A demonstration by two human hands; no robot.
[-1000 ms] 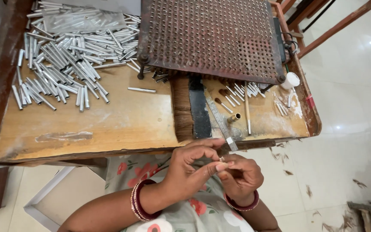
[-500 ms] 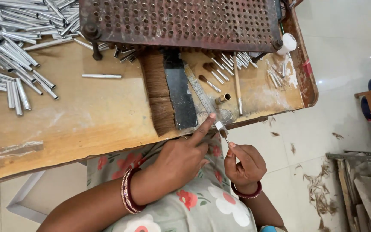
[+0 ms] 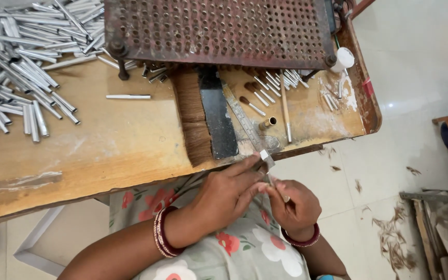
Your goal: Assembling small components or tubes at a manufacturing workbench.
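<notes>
left arm: comes in from the lower left, forearm bare, running up and to the right toward the middle of the view.
left wrist: ringed by a stack of red bangles, bent slightly.
left hand (image 3: 224, 194): back of the hand up, fingers stretched to the right, forefinger laid out long and straight, thumb tucked under, tips pinched together.
right arm: enters from the bottom edge, short in view, forearm rising toward the middle.
right wrist: wears one dark red bangle, bent inward.
right hand (image 3: 294, 205): curled into a loose fist, knuckles up, fingertips pinched at its upper left.
hands together: fingertips meet, touching, just below the table edge.
</notes>
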